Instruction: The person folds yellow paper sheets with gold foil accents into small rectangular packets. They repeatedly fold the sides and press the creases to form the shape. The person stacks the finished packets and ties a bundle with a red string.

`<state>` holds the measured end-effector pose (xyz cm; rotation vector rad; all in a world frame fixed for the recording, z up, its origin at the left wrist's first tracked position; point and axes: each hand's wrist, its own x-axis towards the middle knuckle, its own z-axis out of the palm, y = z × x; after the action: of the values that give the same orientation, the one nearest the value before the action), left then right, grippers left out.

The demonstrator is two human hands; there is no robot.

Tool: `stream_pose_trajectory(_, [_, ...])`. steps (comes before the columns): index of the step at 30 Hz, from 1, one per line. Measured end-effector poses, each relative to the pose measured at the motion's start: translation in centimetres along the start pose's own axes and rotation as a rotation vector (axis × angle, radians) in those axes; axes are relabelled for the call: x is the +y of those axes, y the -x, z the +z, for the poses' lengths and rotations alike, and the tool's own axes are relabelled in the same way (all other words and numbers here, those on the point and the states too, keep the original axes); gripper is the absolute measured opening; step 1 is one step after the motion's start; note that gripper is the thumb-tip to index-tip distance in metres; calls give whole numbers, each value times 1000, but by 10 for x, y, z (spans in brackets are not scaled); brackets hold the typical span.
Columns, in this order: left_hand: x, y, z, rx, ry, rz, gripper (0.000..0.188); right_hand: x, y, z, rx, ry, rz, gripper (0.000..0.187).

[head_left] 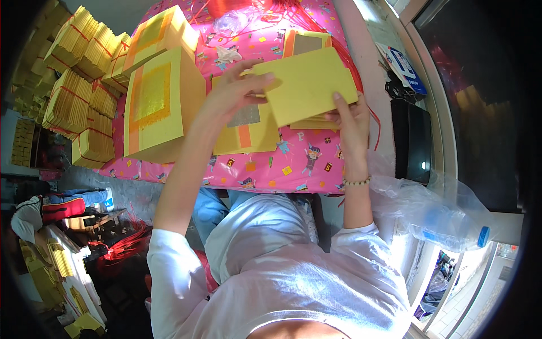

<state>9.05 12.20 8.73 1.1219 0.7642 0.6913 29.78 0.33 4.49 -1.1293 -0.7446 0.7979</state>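
Note:
A plain yellow paper sheet (310,85) is held tilted above the table, between my two hands. My right hand (351,116) grips its lower right corner, thumb on top and the other fingers beneath. At the sheet's left edge, my left hand (243,87) has its fingertips closed on the paper, one finger raised. Under the sheet, more yellow paper (316,123) shows in part. Below my left hand lies a yellow paper (254,141) with an orange stripe and a silver square. Another such paper (307,42) lies beyond the held sheet, partly covered.
Tall stacks of yellow paper (183,107) with gold squares stand at left, beside bundles tied with red string (70,93). A pink patterned cloth (307,164) covers the table. Red strands (305,20) lie at the back. A plastic bottle (451,229) in clear film lies at right.

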Motion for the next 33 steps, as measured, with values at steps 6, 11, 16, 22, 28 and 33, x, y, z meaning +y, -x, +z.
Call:
stream_pose_trajectory(6, [-34, -72, 30, 142, -134, 123, 64, 24, -30, -25, 291, 442, -233, 33])
stream_pose_trajectory(11, [-68, -105, 32, 180, -450, 156, 64, 43, -33, -48, 360, 1070, -290, 45])
stream_pose_trajectory(16, [-101, -98, 32, 188, -708, 202, 62, 78, -26, -64, 399, 1149, -334, 48])
stream_pose_trajectory(22, [-99, -62, 15, 212, -613, 374, 46, 49, -15, -42, 391, 991, -526, 40])
stream_pose_trajectory(28, [-98, 14, -34, 126, -808, 390, 38, 20, 13, -9, 364, 740, -678, 24])
stream_pose_trajectory(33, [-105, 69, -46, 117, -1145, 357, 46, 31, 39, 19, -296, 678, -412, 15])
